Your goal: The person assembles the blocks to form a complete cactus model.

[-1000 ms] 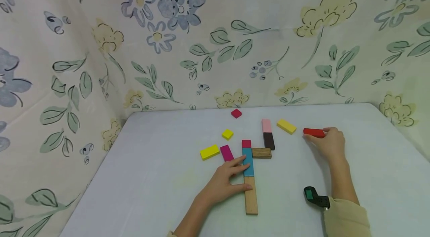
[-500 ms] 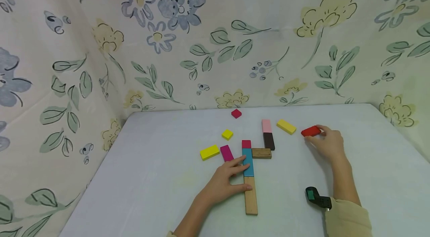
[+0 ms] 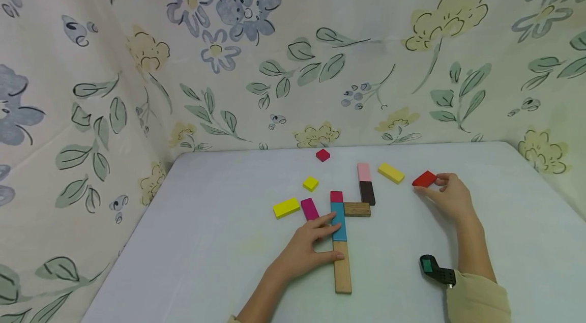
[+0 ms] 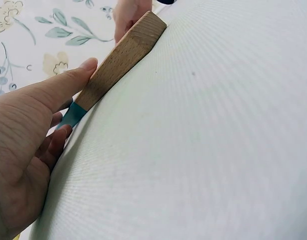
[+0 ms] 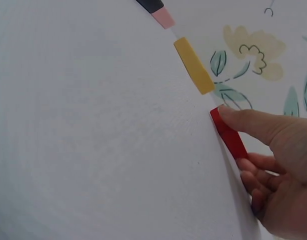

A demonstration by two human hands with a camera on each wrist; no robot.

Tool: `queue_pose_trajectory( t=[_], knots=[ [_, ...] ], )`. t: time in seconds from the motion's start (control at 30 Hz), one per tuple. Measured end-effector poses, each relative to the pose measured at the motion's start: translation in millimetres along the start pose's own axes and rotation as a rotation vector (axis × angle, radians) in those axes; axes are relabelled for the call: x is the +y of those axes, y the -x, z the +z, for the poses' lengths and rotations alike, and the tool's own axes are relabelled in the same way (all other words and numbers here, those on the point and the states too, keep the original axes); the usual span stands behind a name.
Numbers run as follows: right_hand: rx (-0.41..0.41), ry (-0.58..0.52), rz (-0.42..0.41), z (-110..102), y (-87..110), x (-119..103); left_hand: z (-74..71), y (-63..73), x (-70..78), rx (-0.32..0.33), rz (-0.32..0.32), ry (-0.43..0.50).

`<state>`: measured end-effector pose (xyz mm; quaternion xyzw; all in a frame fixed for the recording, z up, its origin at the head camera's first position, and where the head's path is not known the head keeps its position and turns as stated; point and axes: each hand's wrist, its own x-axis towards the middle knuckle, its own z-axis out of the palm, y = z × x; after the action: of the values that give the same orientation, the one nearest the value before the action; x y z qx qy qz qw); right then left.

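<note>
In the head view my right hand (image 3: 453, 198) pinches a red block (image 3: 425, 179) at the table's right. The right wrist view shows the thumb at one end of this red block (image 5: 228, 132) and fingertips at the other. My left hand (image 3: 304, 249) rests with spread fingers on a line of blocks: fingertips on the blue block (image 3: 339, 231), thumb on the plain wooden block (image 3: 342, 277). A small crimson block (image 3: 336, 196) caps the blue one. To its right lies a brown wooden block (image 3: 357, 209), near a dark block (image 3: 367, 194) and a pink block (image 3: 363, 172).
A yellow block (image 3: 391, 173) lies left of the red one. Left of the line are a magenta block (image 3: 309, 208), a bright yellow block (image 3: 286, 208), and a small yellow block (image 3: 310, 183). A small red block (image 3: 322, 155) sits near the back edge, before a floral cloth (image 3: 293, 99).
The red block has turned in my right hand, from lying nearly sideways to slanting. The right forearm has shifted slightly right. My left hand has stayed put.
</note>
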<state>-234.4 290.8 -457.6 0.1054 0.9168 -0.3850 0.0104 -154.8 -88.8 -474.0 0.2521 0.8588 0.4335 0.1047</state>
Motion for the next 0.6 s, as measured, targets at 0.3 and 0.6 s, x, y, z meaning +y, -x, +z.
queue_pose_trajectory(
  t=[0.3,0.6],
  knots=[
    [0.027,0.019,-0.011,0.4,2.8,-1.4,-0.2,0.3,1.4,0.000,0.002,-0.008],
    [-0.004,-0.007,-0.038,-5.3,5.4,-3.9,-0.8,0.5,2.2,-0.004,-0.002,-0.004]
  ],
)
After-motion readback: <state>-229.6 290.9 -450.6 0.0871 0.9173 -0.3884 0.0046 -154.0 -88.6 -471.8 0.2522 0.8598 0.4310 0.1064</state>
